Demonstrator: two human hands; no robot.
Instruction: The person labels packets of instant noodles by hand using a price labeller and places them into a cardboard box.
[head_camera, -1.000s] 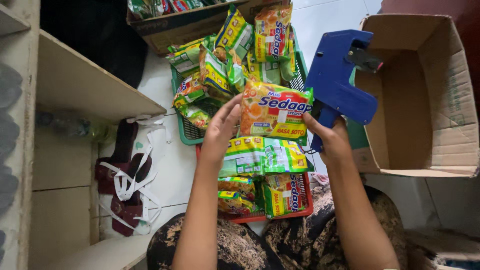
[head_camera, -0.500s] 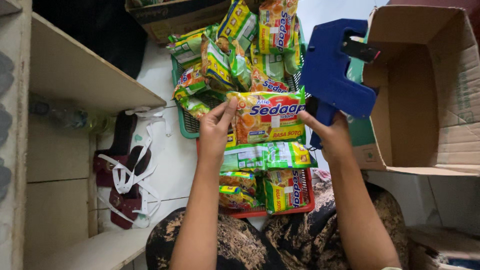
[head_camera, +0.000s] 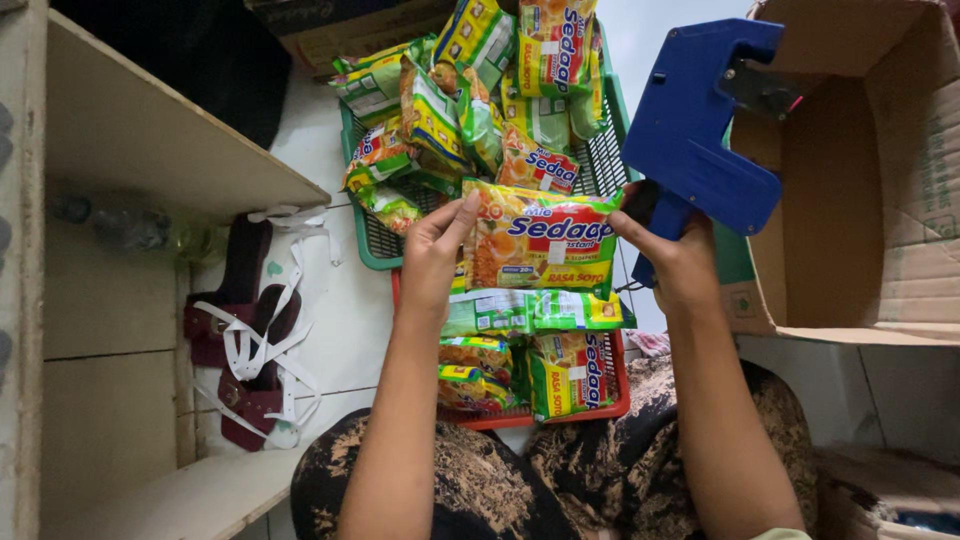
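So the left hand (head_camera: 432, 255) has its fingers closed on the left edge of a yellow noodle packet (head_camera: 540, 240), thumb on the front, and the right hand (head_camera: 672, 255) pinches the packet's right edge while also wrapped around the handle of a blue price gun (head_camera: 700, 130), which sticks up toward 1 o'clock from that hand. Can't see the gun's handle properly, the palm covers it, and the packet hides most of the fingers behind it. The packet sits dead centre, held up over a red basket (head_camera: 610, 405) at 6 o'clock that's got more packets lying in it; a small white sticker shows on the held one. At 12 o'clock there's a green basket (head_camera: 365, 250) heaped with the same sort of packets, the top of the heap cut off by the frame. Out at 3 o'clock is an open cardboard box (head_camera: 880, 180), partly out of frame. Over at 9 o'clock, a wooden shelf (head_camera: 140, 140), with dark sandals (head_camera: 240, 330) and a tangle of white paper strip (head_camera: 265, 330) on the pale tiled floor (head_camera: 340, 330). Something blurry under the shelf, can't make it out.
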